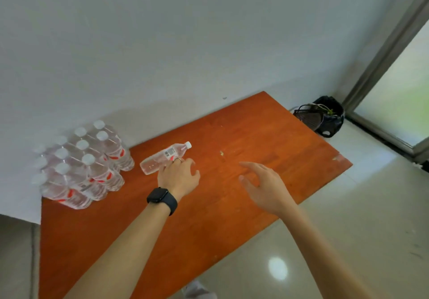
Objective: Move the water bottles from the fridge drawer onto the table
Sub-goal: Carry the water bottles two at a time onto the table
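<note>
Open left hand (178, 175) touches bottle (156, 162); right hand (264, 182) spread.

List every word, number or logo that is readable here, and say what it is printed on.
No text is readable.
Lying bottle: white sticker with dark marks, too blurred to read.
Standing bottles: red labels, print too blurred to read.
Watch: dark screen, nothing shown.
</note>
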Available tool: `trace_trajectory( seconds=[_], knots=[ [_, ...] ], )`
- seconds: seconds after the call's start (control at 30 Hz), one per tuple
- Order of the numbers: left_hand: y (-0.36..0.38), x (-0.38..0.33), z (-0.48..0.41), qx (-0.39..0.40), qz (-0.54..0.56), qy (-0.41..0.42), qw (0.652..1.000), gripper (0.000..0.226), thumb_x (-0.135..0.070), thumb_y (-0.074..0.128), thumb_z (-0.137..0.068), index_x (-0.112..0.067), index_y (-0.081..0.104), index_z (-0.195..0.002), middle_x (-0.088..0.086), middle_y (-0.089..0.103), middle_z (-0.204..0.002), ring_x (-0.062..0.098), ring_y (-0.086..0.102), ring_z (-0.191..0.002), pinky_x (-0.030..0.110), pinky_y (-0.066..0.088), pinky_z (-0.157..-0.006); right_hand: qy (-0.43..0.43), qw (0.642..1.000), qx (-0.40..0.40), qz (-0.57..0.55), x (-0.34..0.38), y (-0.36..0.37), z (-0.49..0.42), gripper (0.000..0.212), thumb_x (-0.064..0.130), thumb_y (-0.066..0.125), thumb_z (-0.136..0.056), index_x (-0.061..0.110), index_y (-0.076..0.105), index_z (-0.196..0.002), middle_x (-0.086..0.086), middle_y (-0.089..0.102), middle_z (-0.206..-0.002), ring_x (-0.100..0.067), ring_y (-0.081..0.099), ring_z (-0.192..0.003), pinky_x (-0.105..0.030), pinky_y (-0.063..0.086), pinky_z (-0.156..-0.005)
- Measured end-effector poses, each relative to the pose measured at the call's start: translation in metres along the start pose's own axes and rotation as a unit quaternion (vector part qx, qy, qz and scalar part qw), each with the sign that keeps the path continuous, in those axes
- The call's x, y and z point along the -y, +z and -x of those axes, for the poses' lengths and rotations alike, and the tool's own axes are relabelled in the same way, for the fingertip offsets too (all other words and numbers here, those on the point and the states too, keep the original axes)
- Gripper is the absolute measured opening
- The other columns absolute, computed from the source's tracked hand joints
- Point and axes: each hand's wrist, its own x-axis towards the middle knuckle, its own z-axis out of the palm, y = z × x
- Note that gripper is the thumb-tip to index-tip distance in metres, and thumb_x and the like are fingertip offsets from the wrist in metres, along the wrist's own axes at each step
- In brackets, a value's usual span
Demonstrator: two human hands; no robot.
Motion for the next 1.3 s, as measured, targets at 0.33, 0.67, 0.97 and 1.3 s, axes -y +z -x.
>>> trace_trajectory(
  seconds=[0.33,0.67,0.97,1.3],
  knots=[
    [0.045,0.136,0.005,0.062,0.057,-0.115,0.99,0.038,-0.044,0.049,-0.098,-0.033,0.056,-0.133,-0.002,0.056,-0.139,0.022,0.051,-0.127,0.041,0.041,-0.102,0.003,0.993,0.118,0.004,0.053,0.109,-0.077,0.047,0.048,0.051,-0.097,0.033,0.047,-0.142,0.009,0.052,-0.141,-0.015,0.062,-0.098,-0.027,0.05,-0.085],
    [0.132,0.232,0.004,0.117,0.103,-0.076,0.985,0.059,-0.049,0.044,-0.1,-0.036,0.029,-0.155,-0.001,0.02,-0.165,0.024,0.015,-0.152,0.049,0.019,-0.122,0.0,0.979,0.16,0.124,0.079,0.229,-0.191,0.076,0.037,0.064,-0.092,0.026,0.023,-0.154,-0.004,0.022,-0.16,-0.034,0.021,-0.146,-0.052,0.03,-0.114],
    [0.181,0.263,0.004,0.148,0.073,-0.08,0.983,0.069,-0.069,0.031,-0.097,-0.048,0.004,-0.157,-0.008,-0.02,-0.165,0.019,-0.017,-0.153,0.055,-0.004,-0.121,-0.006,0.94,0.148,0.307,0.058,0.25,-0.287,0.111,0.04,0.074,-0.084,0.027,-0.009,-0.156,-0.009,-0.003,-0.166,-0.036,-0.007,-0.151,-0.056,0.003,-0.119],
    [0.171,0.261,0.001,0.18,0.074,-0.088,0.977,0.07,-0.067,0.035,-0.098,-0.05,0.001,-0.156,-0.01,-0.021,-0.165,0.018,-0.017,-0.153,0.055,-0.002,-0.122,-0.009,0.95,0.186,0.25,0.032,0.228,-0.259,0.069,0.045,0.07,-0.086,0.024,0.029,-0.138,-0.01,0.056,-0.135,-0.032,0.058,-0.116,-0.051,0.046,-0.1]
  ],
)
